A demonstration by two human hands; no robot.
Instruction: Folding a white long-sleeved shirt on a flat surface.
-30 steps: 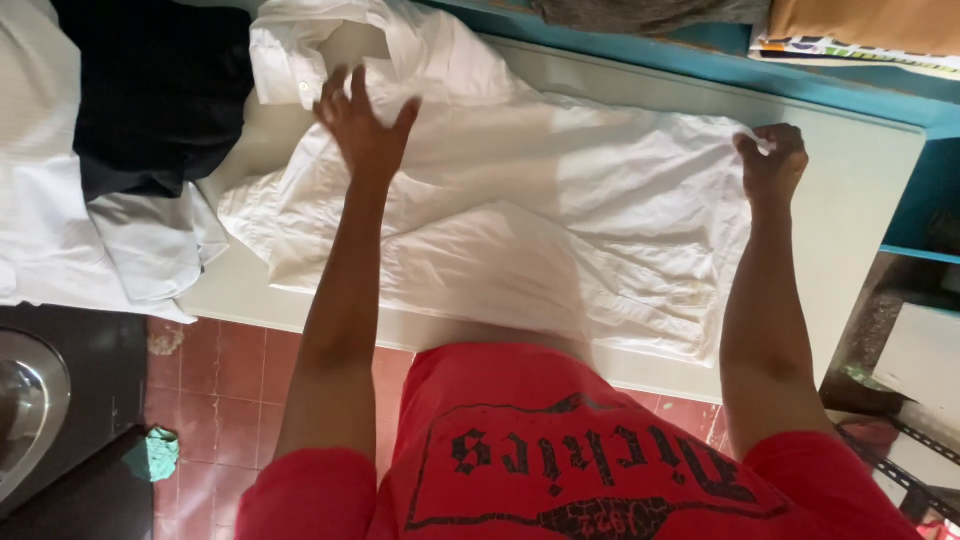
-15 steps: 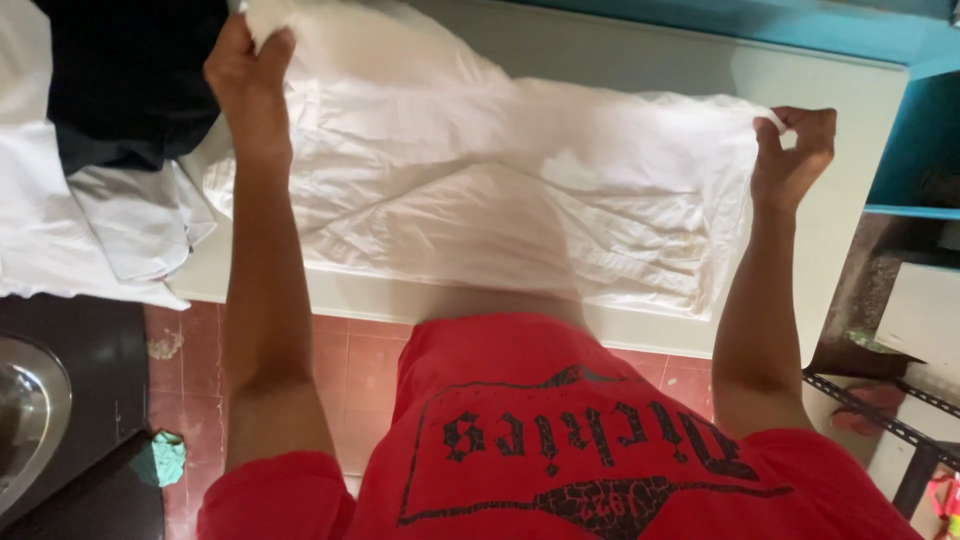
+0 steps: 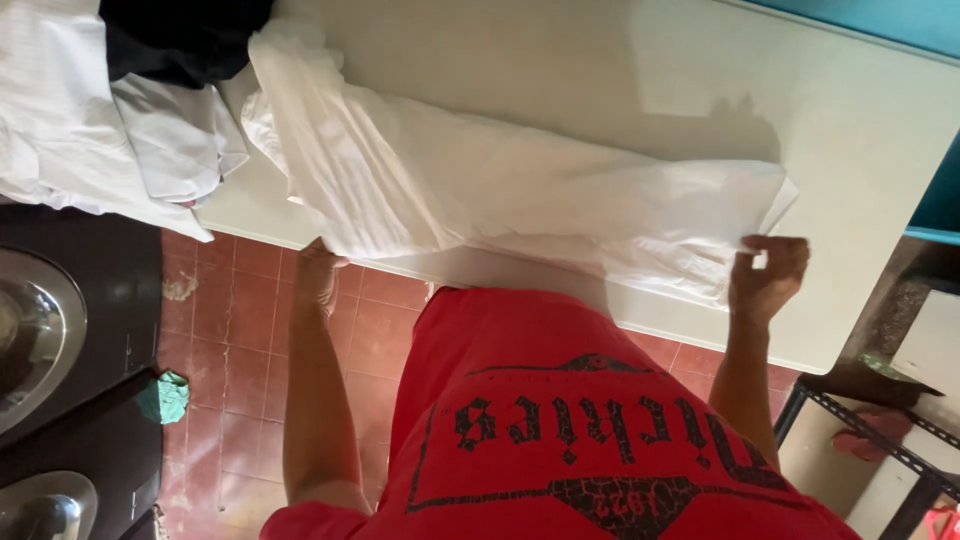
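**Desk:** What is at the centre of the frame?

**Photographer:** A white sheet (image 3: 500,190), folded over into a long band, lies across a pale table (image 3: 880,130), running from the far left down to the near right edge. The right hand (image 3: 765,275) has its fingers curled around the sheet's near right corner, pinching the cloth. The left hand (image 3: 318,268) sits at the table's near edge under the draped fold; it touches the fabric, though whether its fingers are closed on it cannot be told, as the cloth hides them.

**Desk:** And around it?

**Photographer:** At the far left of the table, a heap of white laundry (image 3: 100,140) spills over the edge, with a black garment (image 3: 180,40) on top of it, just beside the sheet's far end. The person wears a red shirt (image 3: 580,430) with dark printing. Below are red floor tiles (image 3: 240,330). On the left, a dark counter (image 3: 90,300) holds a metal basin (image 3: 35,330), with a small green cloth (image 3: 162,395) near it. A dark metal rack (image 3: 880,440) stands at the near right.
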